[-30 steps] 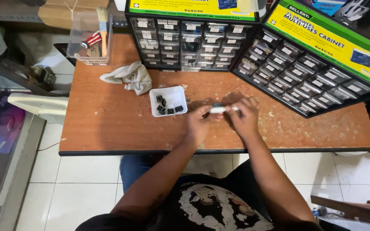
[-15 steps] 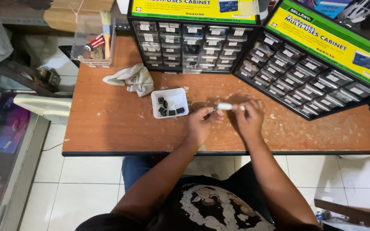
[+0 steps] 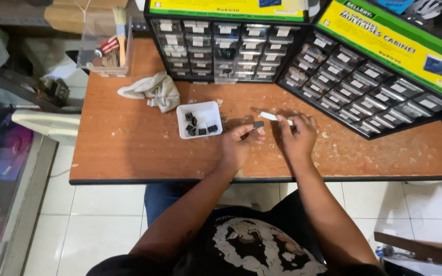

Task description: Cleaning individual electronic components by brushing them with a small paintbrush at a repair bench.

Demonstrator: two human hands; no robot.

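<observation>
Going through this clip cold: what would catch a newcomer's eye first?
Probably the two black small-parts drawer cabinets with yellow and green tops, set in a V along the far edge of the reddish-brown wooden table. Next, the two hands at the centre: the left hand pinches a small dark square part, the right hand holds a thin white stick. Beside them sits a white square tray of black parts.

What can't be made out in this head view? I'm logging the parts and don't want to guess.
- Small dark part in the left hand: too small to tell its kind.
- White tool in the right hand: its rear is hidden by the fingers.
- Dark pieces in the white tray: too small to count surely.
- Drawer cabinets: contents hidden behind fronts; right one cut by the edge.
</observation>
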